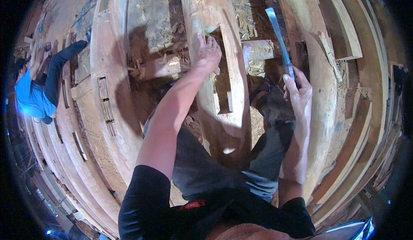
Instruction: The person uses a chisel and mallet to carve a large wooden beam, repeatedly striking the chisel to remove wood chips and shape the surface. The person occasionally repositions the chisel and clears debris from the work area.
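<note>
Fingers [205, 46] of the left hand [208, 53] are spread flat and pressed on the timber beam [217, 68], right at the upper end of the long mortise slot [223, 79] cut into it; nothing is gripped, the palm is just braced on the wood. Right hand [299, 94] is seen at centre right, fingers wrapped around the lower shank of a long steel chisel [279, 40]; the handle is hidden inside the fist. The blade is pointed up and slightly left toward the top of the frame, tip near the upper centre right, clear of the wood.

Key relation: the mortise lies to the left of the chisel hand and just below the left fingertips. Its long axis is run top to bottom along the beam, roughly parallel to the chisel blade. The left hand is the nearer one, touching the slot's edge; the chisel is held well apart from it, with a gap of dirt floor and chips between.

Wood chips [243, 18] are scattered over the ground at upper centre. A short offcut block [258, 50] is seen between beam and chisel. The wearer's foot [271, 104] is planted beside the beam's right edge. Curved planks [340, 33] are stacked along the right rim. Another person in a blue shirt [30, 96] is seen at far left.
</note>
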The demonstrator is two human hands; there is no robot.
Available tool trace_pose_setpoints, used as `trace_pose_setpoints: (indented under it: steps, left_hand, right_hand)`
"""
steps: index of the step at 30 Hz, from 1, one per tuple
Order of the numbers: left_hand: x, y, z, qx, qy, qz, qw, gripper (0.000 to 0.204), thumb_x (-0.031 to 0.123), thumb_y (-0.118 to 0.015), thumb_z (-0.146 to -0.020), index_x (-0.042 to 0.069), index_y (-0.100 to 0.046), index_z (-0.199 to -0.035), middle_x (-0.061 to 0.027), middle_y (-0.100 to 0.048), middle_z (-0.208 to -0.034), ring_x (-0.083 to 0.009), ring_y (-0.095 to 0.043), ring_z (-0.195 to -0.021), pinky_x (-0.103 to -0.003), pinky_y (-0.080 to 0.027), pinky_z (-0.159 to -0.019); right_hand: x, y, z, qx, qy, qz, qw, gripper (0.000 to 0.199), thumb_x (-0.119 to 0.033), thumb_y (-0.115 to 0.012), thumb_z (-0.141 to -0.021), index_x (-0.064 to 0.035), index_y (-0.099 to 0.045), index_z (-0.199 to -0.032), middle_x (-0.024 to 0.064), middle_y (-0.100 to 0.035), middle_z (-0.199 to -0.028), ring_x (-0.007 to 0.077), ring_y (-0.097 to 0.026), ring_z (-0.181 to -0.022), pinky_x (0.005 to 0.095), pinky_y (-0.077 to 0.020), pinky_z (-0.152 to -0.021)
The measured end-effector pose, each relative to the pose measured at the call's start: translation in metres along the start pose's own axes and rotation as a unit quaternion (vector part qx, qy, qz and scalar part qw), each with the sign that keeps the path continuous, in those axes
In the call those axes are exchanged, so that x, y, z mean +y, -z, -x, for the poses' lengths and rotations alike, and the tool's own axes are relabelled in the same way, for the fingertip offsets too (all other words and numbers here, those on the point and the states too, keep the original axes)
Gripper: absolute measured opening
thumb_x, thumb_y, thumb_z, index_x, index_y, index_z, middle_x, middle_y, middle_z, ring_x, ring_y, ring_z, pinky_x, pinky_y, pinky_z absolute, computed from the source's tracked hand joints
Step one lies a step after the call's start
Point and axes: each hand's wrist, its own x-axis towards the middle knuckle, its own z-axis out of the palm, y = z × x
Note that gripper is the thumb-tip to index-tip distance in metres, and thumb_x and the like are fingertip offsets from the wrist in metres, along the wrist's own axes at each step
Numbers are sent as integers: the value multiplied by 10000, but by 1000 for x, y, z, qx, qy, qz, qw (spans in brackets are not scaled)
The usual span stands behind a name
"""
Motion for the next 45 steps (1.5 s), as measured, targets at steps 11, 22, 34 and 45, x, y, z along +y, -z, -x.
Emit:
trace_pose_setpoints:
  steps: [11, 22, 34, 45]
  left_hand:
    - [28, 16, 12, -86, -9, -111, 990, 860, 577, -793, -797, 76, -565, -1458, -165, -419, -1613, -343, -403, -1490, -874, -29, -1112]
    - [12, -28, -1, 98, -6, 22, 995, 195, 100, -668, -845, 144, -772, -1005, -65, -748, -1037, -219, -707, -1076, -795, -104, -1126]
    - [-98, -45, 104, 424, 90, 286, 855, 565, 353, -810, -872, 70, -647, -1333, -196, -479, -1531, -384, -497, -1389, -545, -388, -1158]
    - [26, 15, 152, 408, -103, 135, 897, 926, 196, -930, -668, 218, -498, -1487, -205, -354, -1597, -469, -314, -1479, -662, -270, -1169]
  right_hand:
    - [26, -19, -14, 3, -83, -191, 978, 431, -286, -699, -1000, -43, -622, -1348, -12, -601, -722, 67, -543, -542, 249, -446, -477]
    - [40, -17, -17, 4, -40, -194, 980, 438, -327, -698, -996, -38, -646, -1321, -14, -592, -689, 76, -537, -521, 257, -444, -468]
    - [40, -18, -3, -47, -81, -162, 982, 503, -322, -710, -988, -31, -597, -1382, 13, -631, -805, 84, -569, -608, 251, -470, -534]
    - [25, -90, 40, -310, 114, -125, 936, 539, -197, -778, -932, -25, -577, -1402, 61, -700, -1064, 134, -643, -865, 314, -541, -810]
